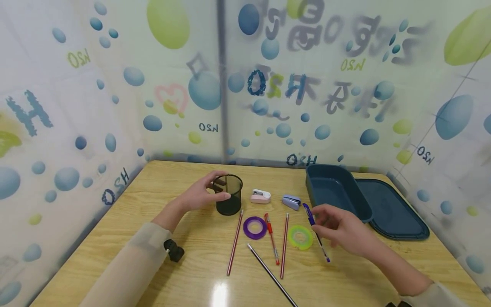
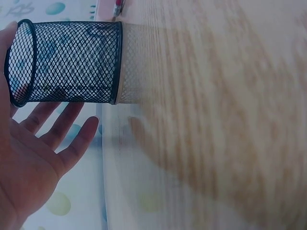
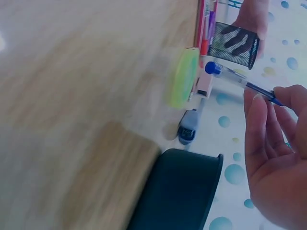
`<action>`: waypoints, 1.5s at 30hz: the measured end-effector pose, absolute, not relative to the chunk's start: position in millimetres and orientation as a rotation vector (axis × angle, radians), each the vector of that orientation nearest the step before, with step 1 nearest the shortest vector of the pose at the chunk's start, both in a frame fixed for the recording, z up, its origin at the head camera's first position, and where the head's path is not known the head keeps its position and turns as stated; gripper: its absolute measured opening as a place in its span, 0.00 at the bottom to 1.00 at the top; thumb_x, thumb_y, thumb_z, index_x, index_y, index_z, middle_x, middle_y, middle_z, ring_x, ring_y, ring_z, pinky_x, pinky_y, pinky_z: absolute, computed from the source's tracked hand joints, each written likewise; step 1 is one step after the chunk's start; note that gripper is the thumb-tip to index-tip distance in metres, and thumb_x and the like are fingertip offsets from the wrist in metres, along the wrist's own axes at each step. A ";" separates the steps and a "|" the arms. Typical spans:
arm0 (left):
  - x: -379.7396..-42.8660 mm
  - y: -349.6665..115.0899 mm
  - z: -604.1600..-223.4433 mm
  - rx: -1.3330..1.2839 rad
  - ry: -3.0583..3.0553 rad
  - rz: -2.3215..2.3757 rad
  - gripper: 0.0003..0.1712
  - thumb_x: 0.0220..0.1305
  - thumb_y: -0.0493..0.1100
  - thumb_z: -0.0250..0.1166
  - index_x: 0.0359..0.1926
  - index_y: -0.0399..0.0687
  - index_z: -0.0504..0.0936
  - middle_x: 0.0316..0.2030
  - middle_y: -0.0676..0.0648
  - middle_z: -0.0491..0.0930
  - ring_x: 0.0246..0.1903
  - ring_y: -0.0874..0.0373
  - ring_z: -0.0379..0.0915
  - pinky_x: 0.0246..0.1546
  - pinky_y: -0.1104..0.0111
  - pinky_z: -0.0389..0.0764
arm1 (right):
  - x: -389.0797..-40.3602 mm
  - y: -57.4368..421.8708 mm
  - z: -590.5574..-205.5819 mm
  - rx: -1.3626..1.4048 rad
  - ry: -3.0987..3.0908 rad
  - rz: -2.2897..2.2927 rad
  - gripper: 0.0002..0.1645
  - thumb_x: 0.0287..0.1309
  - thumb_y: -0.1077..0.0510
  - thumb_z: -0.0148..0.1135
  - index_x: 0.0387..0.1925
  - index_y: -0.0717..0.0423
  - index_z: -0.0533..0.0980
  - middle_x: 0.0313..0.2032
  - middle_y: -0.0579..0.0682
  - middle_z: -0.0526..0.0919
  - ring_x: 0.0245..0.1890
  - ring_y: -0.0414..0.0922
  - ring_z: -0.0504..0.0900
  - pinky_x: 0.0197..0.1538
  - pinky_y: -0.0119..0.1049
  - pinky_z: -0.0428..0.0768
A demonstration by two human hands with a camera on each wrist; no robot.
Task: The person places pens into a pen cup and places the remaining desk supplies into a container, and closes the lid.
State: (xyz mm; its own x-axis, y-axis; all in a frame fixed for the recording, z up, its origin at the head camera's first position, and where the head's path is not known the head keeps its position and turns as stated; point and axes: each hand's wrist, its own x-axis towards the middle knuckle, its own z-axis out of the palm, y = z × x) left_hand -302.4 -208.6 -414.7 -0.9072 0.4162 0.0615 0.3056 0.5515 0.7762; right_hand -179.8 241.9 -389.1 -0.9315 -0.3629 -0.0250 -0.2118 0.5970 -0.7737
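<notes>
A black mesh pen holder (image 1: 229, 205) stands upright at the back left of the table. My left hand (image 1: 201, 192) holds it near the rim, thumb on the near side and fingers around the far side; in the left wrist view some fingers (image 2: 79, 143) spread behind the mesh. My right hand (image 1: 341, 226) pinches a blue pen (image 1: 317, 238) between thumb and fingertips. The pen slants, its lower end toward the table, and its blue end plug (image 3: 212, 68) points away from the hand in the right wrist view.
Between the hands lie a purple tape roll (image 1: 255, 227), a yellow-green tape roll (image 1: 301, 237), a red pen (image 1: 271, 238) and several pencils (image 1: 235, 243). Behind them are a pink-and-white stapler (image 1: 261, 196) and a lavender stapler (image 1: 291, 202). A dark bin (image 1: 337, 187) overlaps its lid (image 1: 399, 213) at right.
</notes>
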 end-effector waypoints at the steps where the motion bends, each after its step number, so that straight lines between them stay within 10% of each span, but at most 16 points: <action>1: -302.4 -208.5 -414.5 0.622 2.649 1.291 0.46 0.71 0.64 0.75 0.83 0.66 0.65 0.73 0.44 0.73 0.70 0.38 0.72 0.62 0.46 0.79 | -181.1 239.3 -387.8 -0.483 2.642 -1.259 0.26 0.75 0.51 0.71 0.68 0.54 0.78 0.45 0.51 0.85 0.34 0.51 0.85 0.31 0.42 0.87; 45: -306.8 -208.8 -414.4 0.657 2.570 1.354 0.43 0.71 0.58 0.76 0.80 0.60 0.68 0.70 0.42 0.74 0.68 0.39 0.73 0.59 0.50 0.80 | -281.9 115.5 -323.4 -0.674 2.684 -1.726 0.19 0.81 0.50 0.64 0.64 0.52 0.76 0.51 0.61 0.89 0.37 0.46 0.88 0.29 0.38 0.77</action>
